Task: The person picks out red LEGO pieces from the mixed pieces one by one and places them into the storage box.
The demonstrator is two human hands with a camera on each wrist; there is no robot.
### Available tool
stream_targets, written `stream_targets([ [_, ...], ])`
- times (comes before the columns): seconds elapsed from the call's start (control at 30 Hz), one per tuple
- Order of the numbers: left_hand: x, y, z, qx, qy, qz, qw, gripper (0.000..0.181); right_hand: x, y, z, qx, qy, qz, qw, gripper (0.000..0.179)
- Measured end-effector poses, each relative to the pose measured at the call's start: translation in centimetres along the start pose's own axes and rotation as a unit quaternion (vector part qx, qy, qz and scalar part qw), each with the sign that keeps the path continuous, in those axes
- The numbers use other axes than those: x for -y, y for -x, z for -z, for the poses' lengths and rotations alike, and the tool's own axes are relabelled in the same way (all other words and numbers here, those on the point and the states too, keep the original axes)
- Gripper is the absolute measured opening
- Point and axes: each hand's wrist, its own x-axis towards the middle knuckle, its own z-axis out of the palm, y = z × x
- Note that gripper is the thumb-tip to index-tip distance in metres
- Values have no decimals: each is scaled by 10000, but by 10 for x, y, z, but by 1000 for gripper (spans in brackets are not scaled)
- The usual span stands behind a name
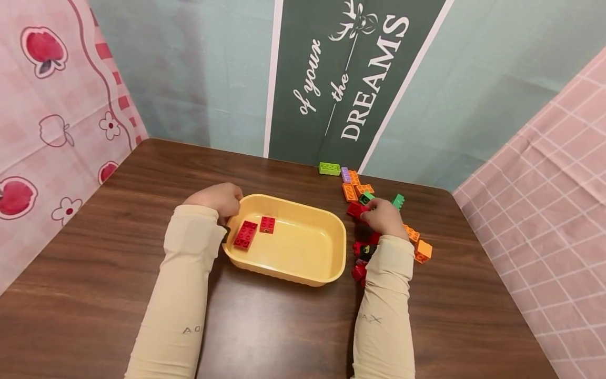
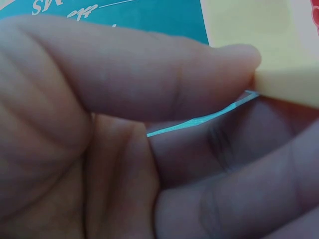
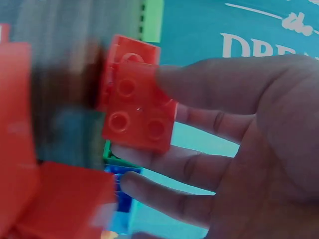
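The right hand [image 1: 385, 217] pinches a red brick [image 1: 357, 210] between thumb and fingers, just off the far right corner of the yellow tray [image 1: 293, 255]. From that brick, the tray's bare right half lies left and slightly nearer, with only the rim between. The tray's long axis runs left to right, its right end angled a little toward the near side; the right hand is the closer one to that end. At the opposite end, the left hand [image 1: 218, 200] grips the far left rim, beside a long red brick [image 1: 246, 235] and a smaller red block [image 1: 267, 225] inside the tray.
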Motion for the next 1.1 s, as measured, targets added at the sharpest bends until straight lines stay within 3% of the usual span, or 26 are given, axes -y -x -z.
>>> stream_targets([
  [0.23, 0, 1, 0, 7, 29, 5, 10000, 36, 10, 13, 18, -384, -1139, 224, 9925, 38],
  [0.57, 1, 1, 0, -3, 128, 92, 9999, 37, 27, 25, 24, -713, -2240, 1091, 9658, 27],
  [0.9, -2, -1, 0, -4, 72, 137, 9999, 36, 45, 28, 20, -1350, -2141, 1543, 9551, 25],
  [1.1, -2, 1, 2, 44, 134, 131, 9998, 37, 72, 35, 18, -1150, -2254, 1586, 9544, 51],
])
